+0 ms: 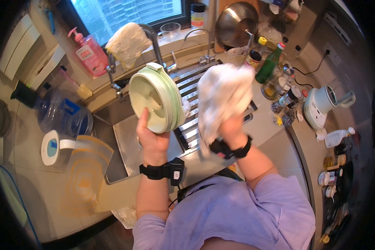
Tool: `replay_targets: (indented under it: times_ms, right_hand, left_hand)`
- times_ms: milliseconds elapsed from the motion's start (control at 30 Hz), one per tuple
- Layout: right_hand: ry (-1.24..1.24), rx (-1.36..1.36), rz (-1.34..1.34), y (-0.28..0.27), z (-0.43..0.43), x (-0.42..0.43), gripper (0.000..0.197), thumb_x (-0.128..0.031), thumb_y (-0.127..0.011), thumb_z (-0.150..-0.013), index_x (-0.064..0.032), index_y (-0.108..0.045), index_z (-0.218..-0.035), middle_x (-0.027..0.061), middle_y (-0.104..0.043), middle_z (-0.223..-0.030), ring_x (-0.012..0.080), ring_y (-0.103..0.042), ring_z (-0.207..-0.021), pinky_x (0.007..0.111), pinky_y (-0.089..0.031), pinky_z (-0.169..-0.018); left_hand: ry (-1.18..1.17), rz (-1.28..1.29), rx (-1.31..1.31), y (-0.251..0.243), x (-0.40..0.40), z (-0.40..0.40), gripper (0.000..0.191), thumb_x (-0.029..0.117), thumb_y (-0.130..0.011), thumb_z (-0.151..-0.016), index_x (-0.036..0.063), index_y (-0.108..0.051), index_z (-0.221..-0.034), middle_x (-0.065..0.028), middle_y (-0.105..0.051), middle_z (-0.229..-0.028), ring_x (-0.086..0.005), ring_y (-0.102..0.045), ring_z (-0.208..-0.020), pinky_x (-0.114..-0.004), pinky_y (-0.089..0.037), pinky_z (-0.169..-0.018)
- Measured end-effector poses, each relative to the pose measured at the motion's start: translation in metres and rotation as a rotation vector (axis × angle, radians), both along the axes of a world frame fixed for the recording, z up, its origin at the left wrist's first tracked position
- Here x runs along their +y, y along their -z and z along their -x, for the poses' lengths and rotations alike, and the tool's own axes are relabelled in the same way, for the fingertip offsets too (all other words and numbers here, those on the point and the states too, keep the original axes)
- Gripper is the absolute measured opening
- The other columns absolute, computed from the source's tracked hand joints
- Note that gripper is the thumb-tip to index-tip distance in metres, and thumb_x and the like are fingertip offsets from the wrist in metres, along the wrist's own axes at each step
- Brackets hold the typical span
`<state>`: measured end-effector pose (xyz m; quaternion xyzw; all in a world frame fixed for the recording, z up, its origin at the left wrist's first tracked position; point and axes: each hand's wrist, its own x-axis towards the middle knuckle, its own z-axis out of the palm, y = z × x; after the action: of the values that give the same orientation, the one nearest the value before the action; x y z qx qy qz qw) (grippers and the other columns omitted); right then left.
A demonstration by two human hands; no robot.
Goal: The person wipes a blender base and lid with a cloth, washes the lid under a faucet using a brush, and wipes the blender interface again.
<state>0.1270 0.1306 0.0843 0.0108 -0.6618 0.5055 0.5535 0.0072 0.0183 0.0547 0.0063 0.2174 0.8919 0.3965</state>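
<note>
My left hand (153,137) holds a pale green, lidded-looking round plastic container part (148,101) on its side above the sink (125,147), with the thumb on its inner face. Its stacked rims show at the right; whether it is one piece or several, I cannot tell. My right hand (232,129) grips a white cloth (226,90), blurred, over the slatted metal drying rack (190,90). Cloth and container are close together but apart. A black strap device is around each wrist.
A faucet (156,47) rises behind the container, with a light cloth (128,43) near it. Left of the sink are a pink pump bottle (90,54), a clear pitcher (51,148) and a patterned mat (84,175). Bottles, one green glass (270,64), and a blender-like appliance (317,107) stand right.
</note>
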Motion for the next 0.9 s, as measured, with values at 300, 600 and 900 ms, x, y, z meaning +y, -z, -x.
replay_targets:
  times_ms: [300,600,900]
  right_hand:
    - [0.021,-0.107,0.101,-0.003,-0.038,0.013,0.037,-0.021,-0.055,-0.079,-0.0027,-0.046,-0.11,0.0067,-0.05,-0.103,0.0162,-0.047,-0.093,0.03,-0.038,-0.084]
    - [0.209,-0.37,-0.188,0.061,-0.127,0.072,0.034,-0.016,-0.05,-0.079,-0.0023,-0.047,-0.11,0.0109,-0.05,-0.108,0.0214,-0.046,-0.1,0.031,-0.035,-0.087]
    - [0.087,-0.579,-0.319,0.047,-0.317,0.151,0.026,-0.023,-0.055,-0.075,-0.002,-0.058,-0.089,0.0111,-0.059,-0.08,0.0195,-0.056,-0.073,0.033,-0.044,-0.067]
  left_hand:
    - [0.551,-0.102,-0.093,0.029,0.052,-0.054,0.027,0.014,-0.044,-0.086,0.0031,-0.045,-0.111,-0.0101,-0.054,-0.106,-0.0213,-0.054,-0.095,-0.034,-0.047,-0.079]
    - [-0.486,0.552,2.467,0.027,0.069,-0.152,0.052,0.027,-0.055,-0.078,0.0055,-0.038,-0.122,-0.0108,-0.043,-0.123,-0.0268,-0.041,-0.111,-0.038,-0.033,-0.093]
    - [0.271,0.045,1.837,0.067,0.132,-0.246,0.045,0.014,-0.051,-0.082,0.0023,-0.035,-0.123,-0.0094,-0.041,-0.122,-0.0197,-0.043,-0.108,-0.031,-0.032,-0.095]
